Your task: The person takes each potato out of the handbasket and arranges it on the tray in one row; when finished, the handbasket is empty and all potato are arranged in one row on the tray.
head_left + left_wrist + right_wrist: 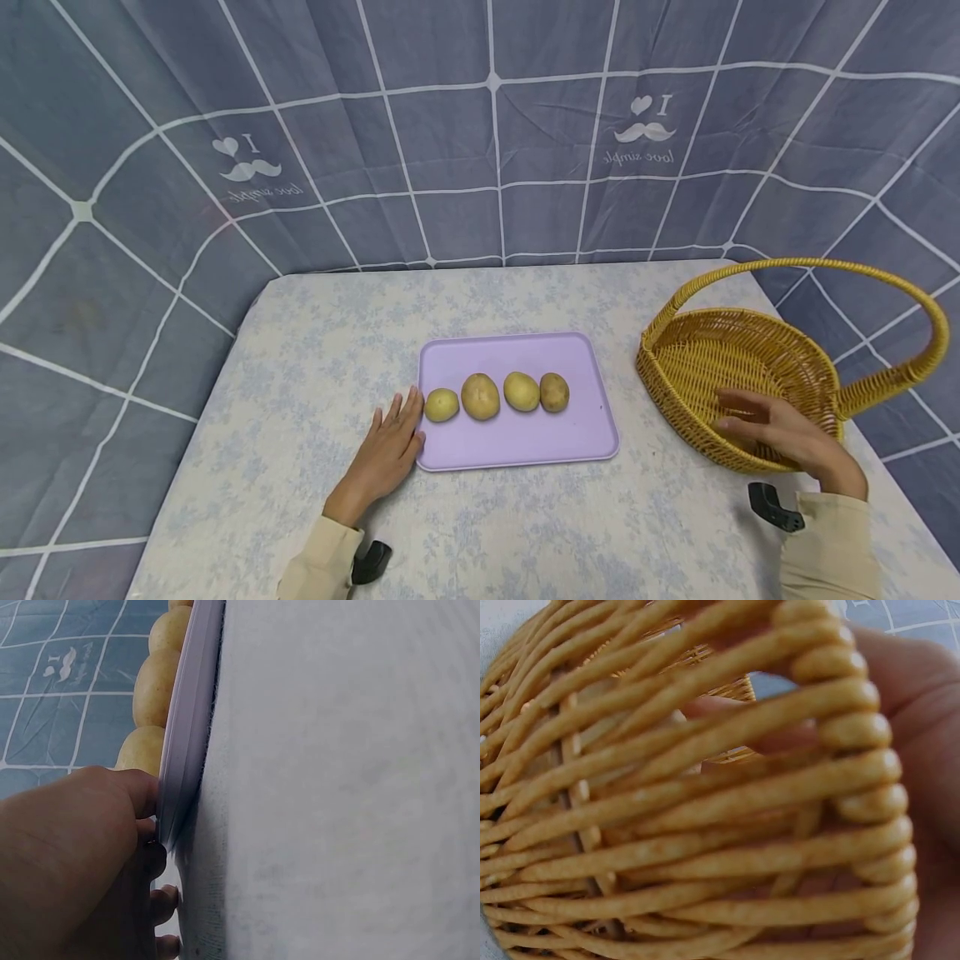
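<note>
My left hand point(388, 454) rests at the left rim of a lilac tray point(517, 442), fingers extended, with the thumb touching the rim in the left wrist view. Several potatoes stand in a row on the tray; the leftmost small potato point(442, 405) is closest to that hand, beside a larger potato point(480, 397). On the right, my right hand point(780, 429) reaches over the near rim into a wicker basket point(675, 408), its fingers loosely bent with nothing seen between them. Basket weave point(705, 825) partly hides those fingers in the right wrist view.
A pale floral cloth point(315, 350) covers the table. The basket's tall arched handle point(817, 263) rises above the right hand. Blue-grey checked curtains point(450, 133) stand behind the table and at both sides.
</note>
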`<state>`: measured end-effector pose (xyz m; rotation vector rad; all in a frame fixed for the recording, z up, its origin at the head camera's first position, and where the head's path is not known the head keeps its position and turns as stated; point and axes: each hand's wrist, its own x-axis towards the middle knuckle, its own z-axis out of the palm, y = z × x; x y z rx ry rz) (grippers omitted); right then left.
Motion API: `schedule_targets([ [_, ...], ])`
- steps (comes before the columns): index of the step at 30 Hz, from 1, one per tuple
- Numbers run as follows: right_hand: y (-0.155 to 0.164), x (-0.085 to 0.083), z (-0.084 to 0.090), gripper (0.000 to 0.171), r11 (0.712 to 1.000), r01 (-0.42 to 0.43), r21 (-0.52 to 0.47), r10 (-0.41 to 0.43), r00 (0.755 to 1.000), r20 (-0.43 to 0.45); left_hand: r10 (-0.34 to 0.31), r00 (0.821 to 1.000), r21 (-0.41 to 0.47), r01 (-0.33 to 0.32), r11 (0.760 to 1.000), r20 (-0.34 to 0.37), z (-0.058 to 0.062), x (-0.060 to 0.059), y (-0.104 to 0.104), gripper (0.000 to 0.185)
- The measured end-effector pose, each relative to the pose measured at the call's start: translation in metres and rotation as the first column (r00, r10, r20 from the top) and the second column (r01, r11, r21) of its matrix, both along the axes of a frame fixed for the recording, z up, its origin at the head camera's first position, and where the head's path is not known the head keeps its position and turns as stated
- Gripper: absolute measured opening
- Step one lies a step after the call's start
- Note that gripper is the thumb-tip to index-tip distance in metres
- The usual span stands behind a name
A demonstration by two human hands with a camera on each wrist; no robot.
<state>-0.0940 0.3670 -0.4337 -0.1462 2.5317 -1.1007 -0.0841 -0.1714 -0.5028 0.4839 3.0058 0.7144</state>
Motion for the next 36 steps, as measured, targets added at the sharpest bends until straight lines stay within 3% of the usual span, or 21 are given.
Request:
schedule_targets([
  [11, 0.0007, 0.0011, -0.0003, 0.054, 0.999, -0.031, -0.038, 0.032, 0.999, 0.015, -0.003, 1.0, -0.01, 0.003, 1.0, -0.004, -0.0009, -0.0001, -0.0002, 0.055],
  [23, -0.001, 0.0028, -0.0037, 0.051, 0.997, 0.055, -0.061, -0.055, 0.998, 0.012, -0.001, 1.0, -0.012, 0.001, 1.0, -0.003, -0.0003, -0.0002, 0.0005, 0.056],
  [31, -0.0018, -0.0004, -0.006, 0.049, 1.0, 0.023, -0.011, -0.023, 1.0, -0.005, -0.002, 1.0, -0.016, 0.002, 1.0, -0.002, -0.0002, -0.0005, 0.0002, 0.056],
  [36, -0.0014, 0.0006, -0.0066, 0.05, 0.999, 0.048, -0.013, -0.048, 0.999, -0.022, -0.001, 1.0, -0.021, 0.001, 1.0, -0.005, -0.0008, -0.0008, 0.0006, 0.056],
])
